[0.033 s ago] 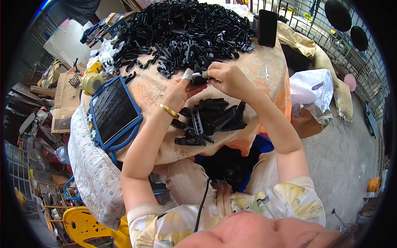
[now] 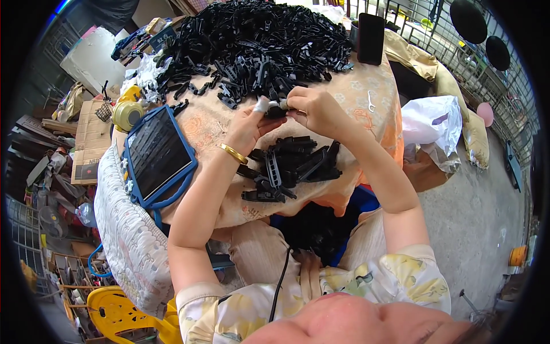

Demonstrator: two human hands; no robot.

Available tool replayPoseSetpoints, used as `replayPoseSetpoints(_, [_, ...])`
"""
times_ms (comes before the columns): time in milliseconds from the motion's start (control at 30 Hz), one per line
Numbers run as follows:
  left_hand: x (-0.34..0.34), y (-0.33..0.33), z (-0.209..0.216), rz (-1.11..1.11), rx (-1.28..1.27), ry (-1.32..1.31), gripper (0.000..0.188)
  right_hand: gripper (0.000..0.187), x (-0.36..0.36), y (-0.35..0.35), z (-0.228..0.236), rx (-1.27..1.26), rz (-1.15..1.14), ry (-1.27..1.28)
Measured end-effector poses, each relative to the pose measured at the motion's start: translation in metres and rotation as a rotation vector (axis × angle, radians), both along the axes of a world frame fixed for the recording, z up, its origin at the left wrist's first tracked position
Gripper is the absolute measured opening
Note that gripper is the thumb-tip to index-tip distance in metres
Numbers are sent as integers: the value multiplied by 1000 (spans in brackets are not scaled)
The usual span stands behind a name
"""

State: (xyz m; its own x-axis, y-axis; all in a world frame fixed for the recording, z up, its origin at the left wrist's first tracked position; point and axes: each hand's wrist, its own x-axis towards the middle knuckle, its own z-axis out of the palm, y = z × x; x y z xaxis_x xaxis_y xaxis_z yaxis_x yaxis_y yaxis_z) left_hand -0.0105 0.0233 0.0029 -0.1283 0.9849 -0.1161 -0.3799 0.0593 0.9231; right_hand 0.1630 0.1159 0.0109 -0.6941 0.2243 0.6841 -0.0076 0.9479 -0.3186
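Beside the heaped black plastic parts, fingers of left hand and right hand grasp a small black plastic piece, likely light, stiff, best gripped by its ends.

A big pile of parts fills the top centre of the frame, on the surface. Just below it, the left hand and right hand meet at a single part. A smaller pile lies lower, mid-frame. The tablet lies left of both piles, the phone at upper right. The chair stands lower left, the bag right of the surface.
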Motion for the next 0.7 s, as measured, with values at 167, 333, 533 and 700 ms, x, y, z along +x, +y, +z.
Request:
replayPoseSetpoints(167, [-1,-1,-4,5,12,216,20,17,1,-6,5,19,-9,-6])
replayPoseSetpoints(333, [0,-2,1,103,278,500,35,39,1,3,-1,-527,72,19])
replayPoseSetpoints(533, [4,-7,6,216,427,1312,27,36,8,4,1,-423,114,-55])
replayPoseSetpoints(700, [7,-9,9,206,409,1293,26,33,10,0,6,-294,58,-66])
